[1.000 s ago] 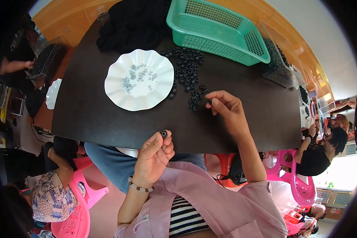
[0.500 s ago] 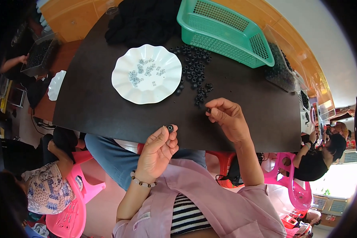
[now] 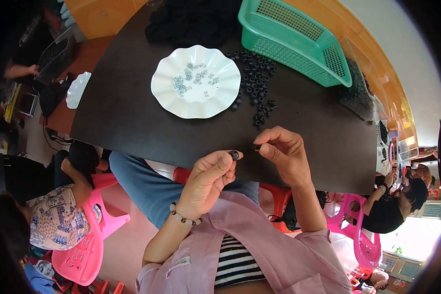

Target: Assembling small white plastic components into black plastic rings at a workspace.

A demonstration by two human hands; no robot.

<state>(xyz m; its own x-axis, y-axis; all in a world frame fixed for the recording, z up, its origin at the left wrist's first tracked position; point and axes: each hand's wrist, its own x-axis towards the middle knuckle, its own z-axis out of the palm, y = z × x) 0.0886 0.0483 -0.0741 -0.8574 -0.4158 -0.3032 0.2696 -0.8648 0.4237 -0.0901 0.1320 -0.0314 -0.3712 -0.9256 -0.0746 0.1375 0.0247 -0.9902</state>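
My left hand (image 3: 208, 179) pinches a small black ring (image 3: 234, 155) between thumb and fingertips, just off the near edge of the dark table (image 3: 132, 117). My right hand (image 3: 281, 149) hovers over that edge and pinches another small black piece (image 3: 256, 146) close beside the left one. A loose pile of black rings (image 3: 256, 88) lies just beyond my right hand. Left of the pile sits a white scalloped plate (image 3: 166, 98) with several small grey parts (image 3: 191, 78) in it.
A green plastic basket (image 3: 299, 44) stands at the far side, black cloth (image 3: 191, 22) beside it. A clear tray of dark parts (image 3: 358, 95) sits to the right. Pink plastic chairs (image 3: 85, 245) and seated people surround the table; another white plate (image 3: 77, 89) lies at left.
My hands have drawn closer together at the table's near edge. The right hand has come back from the pile holding a black piece. The view has shifted slightly.
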